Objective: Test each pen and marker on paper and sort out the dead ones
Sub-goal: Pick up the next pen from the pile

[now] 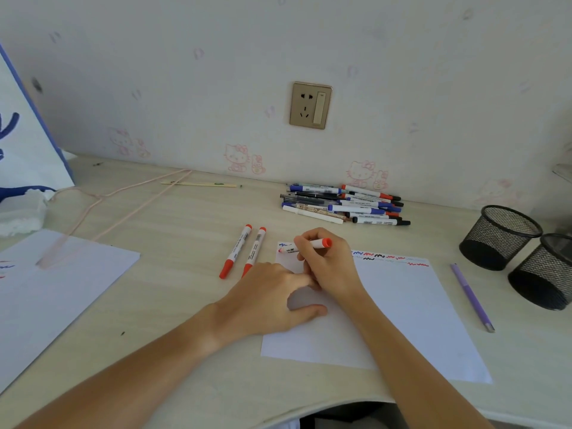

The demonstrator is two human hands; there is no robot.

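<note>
My right hand [328, 261] grips an uncapped red marker [318, 244], its tip touching the top left corner of the white test sheet [411, 308]. Red, blue and black squiggles run along the sheet's top edge. My left hand [272, 298] rests on the sheet's left side with fingers spread, holding it down. Two capped red markers [244, 250] lie side by side on the desk just left of the sheet. A pile of pens and markers [343, 204] lies by the wall behind the sheet.
Two black mesh pen cups [501, 236] stand at the right. A purple pen [472, 297] lies right of the sheet. A second white sheet [52, 292] lies at the left, with a pink cord [123, 199] and a white and blue bag [24, 144] behind it.
</note>
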